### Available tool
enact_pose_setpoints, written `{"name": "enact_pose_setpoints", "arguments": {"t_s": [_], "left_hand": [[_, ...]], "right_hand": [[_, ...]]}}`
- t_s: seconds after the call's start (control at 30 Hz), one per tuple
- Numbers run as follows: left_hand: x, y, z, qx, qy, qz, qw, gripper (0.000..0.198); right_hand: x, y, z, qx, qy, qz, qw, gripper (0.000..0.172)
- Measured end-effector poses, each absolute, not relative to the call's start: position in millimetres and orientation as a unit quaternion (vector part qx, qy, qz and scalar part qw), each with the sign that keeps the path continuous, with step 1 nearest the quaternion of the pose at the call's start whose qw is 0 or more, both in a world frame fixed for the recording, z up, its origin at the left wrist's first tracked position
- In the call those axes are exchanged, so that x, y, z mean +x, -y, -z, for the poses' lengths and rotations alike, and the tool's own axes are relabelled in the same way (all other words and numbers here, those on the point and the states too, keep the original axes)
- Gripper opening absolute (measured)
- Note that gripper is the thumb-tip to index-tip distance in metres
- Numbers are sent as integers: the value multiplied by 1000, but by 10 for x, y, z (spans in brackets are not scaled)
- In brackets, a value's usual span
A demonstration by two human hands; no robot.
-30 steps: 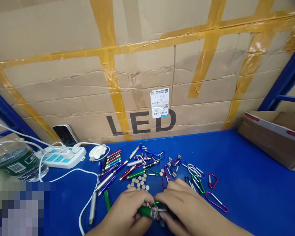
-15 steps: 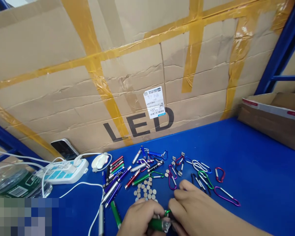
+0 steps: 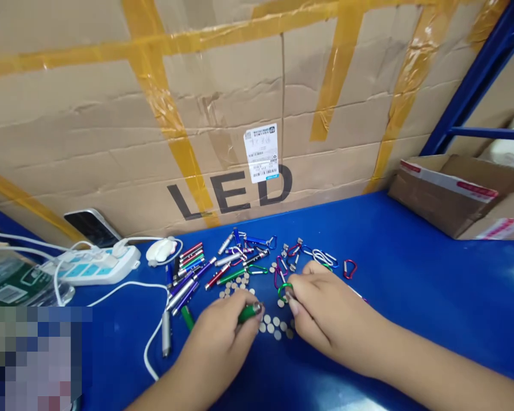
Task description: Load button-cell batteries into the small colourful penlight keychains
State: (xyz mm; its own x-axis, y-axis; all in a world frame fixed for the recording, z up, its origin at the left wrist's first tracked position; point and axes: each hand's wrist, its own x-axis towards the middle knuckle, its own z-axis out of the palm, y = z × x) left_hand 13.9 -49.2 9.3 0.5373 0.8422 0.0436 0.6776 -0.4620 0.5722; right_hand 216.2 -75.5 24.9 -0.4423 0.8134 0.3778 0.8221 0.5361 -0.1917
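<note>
My left hand [image 3: 223,331] is closed around a small green flashlight [image 3: 248,313], whose silver end sticks out past the thumb toward the right. In my right hand [image 3: 325,311] a green carabiner [image 3: 284,290] is pinched, its curved end showing at the fingertips. A gap separates the two hands, and loose button cells [image 3: 276,321] lie on the blue table beneath it. More button cells are partly hidden behind my left hand. Just beyond the hands are small flashlights [image 3: 188,294] in several colours, some with carabiners attached. Another green flashlight [image 3: 187,317] lies left of my left hand.
Loose carabiners, one of them red [image 3: 349,269], lie past my right hand. A white power strip [image 3: 98,267] with cables, a phone [image 3: 92,227] and a plastic bottle [image 3: 21,282] are at left. A large carton [image 3: 223,125] backs the table; an open box [image 3: 449,197] stands right.
My hands have come apart from close together, the green flashlight in the left and the green carabiner in the right. Button cells now show between them. The camera view has shifted.
</note>
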Motion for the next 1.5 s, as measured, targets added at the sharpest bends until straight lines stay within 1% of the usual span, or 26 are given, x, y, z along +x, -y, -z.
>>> {"name": "enact_pose_setpoints", "arguments": {"t_s": [0.1, 0.23, 0.4, 0.57, 0.6, 0.73, 0.8, 0.97, 1.07, 1.2, 1.3, 1.5], "left_hand": [[126, 487, -157, 850, -460, -146, 212, 14], [112, 517, -166, 873, -432, -158, 166, 14], [106, 584, -150, 903, -381, -185, 69, 19], [132, 621, -195, 919, -357, -167, -3, 23], [138, 628, -205, 920, -359, -159, -1, 24], [155, 655, -216, 905, -400, -121, 73, 23], [165, 660, -207, 895, -424, -103, 92, 23], [204, 652, -191, 876, -461, -75, 121, 21], [231, 661, -198, 868, -477, -60, 123, 20], [271, 690, -214, 865, -491, -26, 94, 21], [291, 698, -218, 873, -482, -5, 80, 24], [287, 706, -237, 873, -481, -33, 71, 21]], "right_hand": [[2159, 769, -268, -471, 850, 16, 234, 20], [2106, 785, -223, -455, 861, 23, 228, 19], [2067, 806, -187, -452, 860, 14, 237, 19], [2066, 814, -178, -447, 865, 26, 226, 20], [2066, 813, -175, -446, 867, 27, 219, 20], [2064, 808, -157, -453, 872, 29, 186, 18], [2062, 804, -148, -466, 869, 28, 165, 17], [2051, 799, -174, -511, 852, -47, 102, 16], [2042, 801, -208, -535, 835, -90, 90, 15], [2043, 796, -206, -546, 819, -139, 106, 17], [2050, 796, -167, -544, 815, -153, 129, 18], [2072, 808, -131, -517, 796, -208, 236, 25]]}}
